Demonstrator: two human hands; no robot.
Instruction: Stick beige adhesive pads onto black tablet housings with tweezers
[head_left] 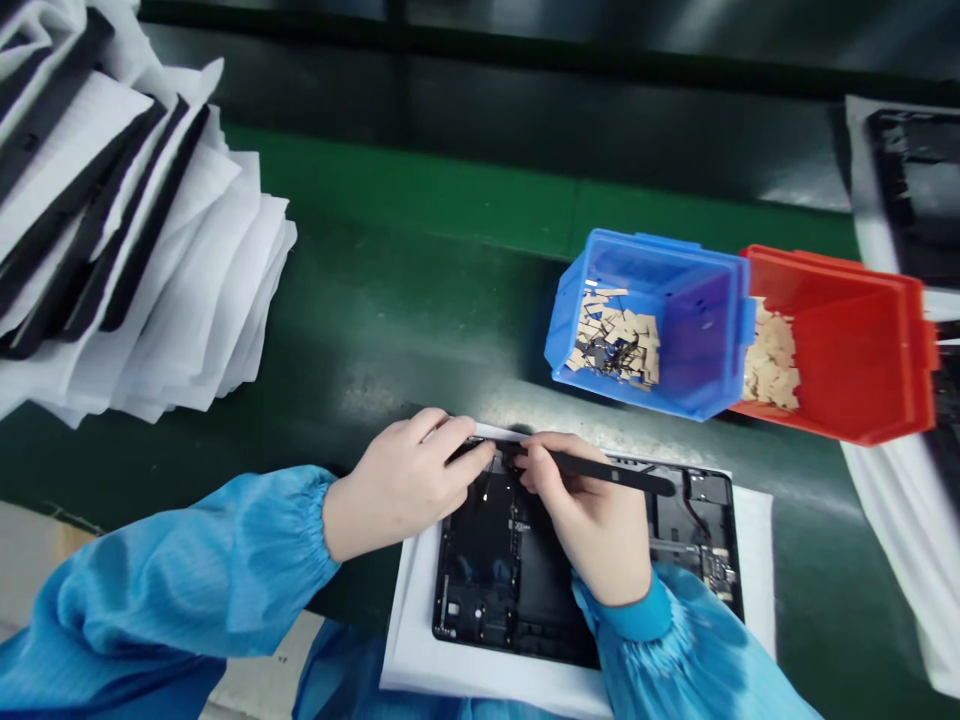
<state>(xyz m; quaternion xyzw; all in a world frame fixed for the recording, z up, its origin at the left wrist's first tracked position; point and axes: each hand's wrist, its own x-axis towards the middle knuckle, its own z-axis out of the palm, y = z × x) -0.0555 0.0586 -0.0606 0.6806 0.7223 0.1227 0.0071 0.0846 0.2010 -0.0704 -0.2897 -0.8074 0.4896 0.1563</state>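
A black tablet housing [480, 560] lies open in front of me on white sheets [420, 640], with its inner parts, small boards and thin wires showing. My left hand [412, 485] is at the housing's far edge, its fingers bent over the rim and a fingertip just inside. Between the thumb and fingers of my right hand [600, 520] is a pair of black tweezers [622, 472]. Their tips point left, toward my left fingertips at the same edge. What lies at the tips is too small and too covered to make out.
Beyond the housing stand a blue bin [697, 345] and a red bin [862, 350], both holding small beige pieces. A tall stack of black panels between white sheets [225, 270] rises at the left. More housings [922, 190] lie at the right on the green table [375, 300].
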